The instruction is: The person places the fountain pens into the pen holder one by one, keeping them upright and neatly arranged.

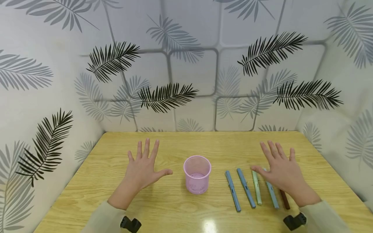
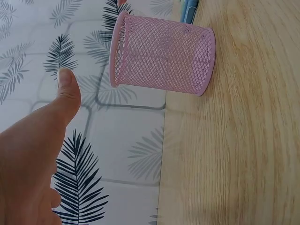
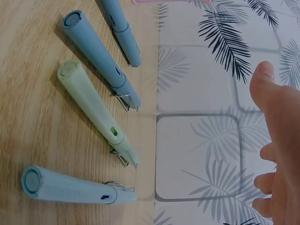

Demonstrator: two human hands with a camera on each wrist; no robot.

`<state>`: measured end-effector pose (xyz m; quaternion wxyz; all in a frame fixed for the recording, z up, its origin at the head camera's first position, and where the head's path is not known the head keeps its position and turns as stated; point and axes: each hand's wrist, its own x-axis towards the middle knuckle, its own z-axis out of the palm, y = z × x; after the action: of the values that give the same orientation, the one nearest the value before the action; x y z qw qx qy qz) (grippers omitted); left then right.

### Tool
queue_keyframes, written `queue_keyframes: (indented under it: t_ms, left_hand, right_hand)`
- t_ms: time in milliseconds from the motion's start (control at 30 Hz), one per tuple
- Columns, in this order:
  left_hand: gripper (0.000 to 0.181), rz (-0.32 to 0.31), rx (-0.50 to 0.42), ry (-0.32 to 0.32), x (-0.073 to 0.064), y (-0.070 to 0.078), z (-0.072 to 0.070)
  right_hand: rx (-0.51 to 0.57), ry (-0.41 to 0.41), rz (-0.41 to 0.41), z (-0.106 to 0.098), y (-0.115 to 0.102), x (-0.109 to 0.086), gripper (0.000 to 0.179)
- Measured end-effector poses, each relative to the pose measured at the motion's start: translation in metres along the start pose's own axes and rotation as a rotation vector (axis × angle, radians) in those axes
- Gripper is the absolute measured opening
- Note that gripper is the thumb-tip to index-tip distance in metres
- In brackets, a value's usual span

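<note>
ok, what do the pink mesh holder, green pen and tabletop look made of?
Pink mesh holder: probably coated metal, smooth finish, from the fine lattice and even colour; plastic possible.
Green pen: likely plastic, satin finish, given uniform colour and soft highlights.
Tabletop: wood-grain surface, glossy by the bright reflection in the head view; wood or laminate, can't tell.

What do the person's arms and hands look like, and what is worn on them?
The left hand and right hand are bare, with no gloves or rings showing. Light beige-grey sleeves cover the forearms, leaving the wrists uncovered. A small, black, blocky device sits near each cuff.
</note>
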<state>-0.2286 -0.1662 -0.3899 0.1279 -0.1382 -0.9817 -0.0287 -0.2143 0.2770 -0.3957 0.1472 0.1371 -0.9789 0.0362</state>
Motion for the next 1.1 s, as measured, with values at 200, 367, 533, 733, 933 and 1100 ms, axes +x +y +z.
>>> queue_keyframes:
  t_ms: [200, 367, 533, 733, 933, 1100]
  left_hand:
    - [0.108, 0.012, -0.023, 0.022, 0.000, 0.003, 0.000]
    - [0.109, 0.022, -0.090, 0.062, 0.001, 0.006, 0.003]
    - [0.109, 0.032, -0.187, 0.124, 0.001, 0.013, 0.005]
    - [0.105, 0.010, -0.309, 0.192, 0.000, 0.025, 0.010]
    - [0.098, 0.004, -0.384, 0.200, -0.001, 0.035, 0.015]
    - [0.090, -0.005, -0.535, 0.186, -0.001, 0.042, 0.020]
  right_hand:
    - [0.017, 0.025, -0.009, -0.001, 0.005, -0.004, 0.089]
    - [0.034, 0.059, -0.007, -0.002, 0.010, -0.007, 0.087]
    - [0.075, 0.102, -0.006, -0.004, 0.014, -0.012, 0.084]
    - [0.149, 0.174, 0.023, -0.005, 0.016, -0.016, 0.078]
    - [0.182, 0.227, 0.111, -0.008, 0.021, -0.022, 0.069]
    - [0.231, 0.144, 0.200, -0.009, 0.028, -0.026, 0.065]
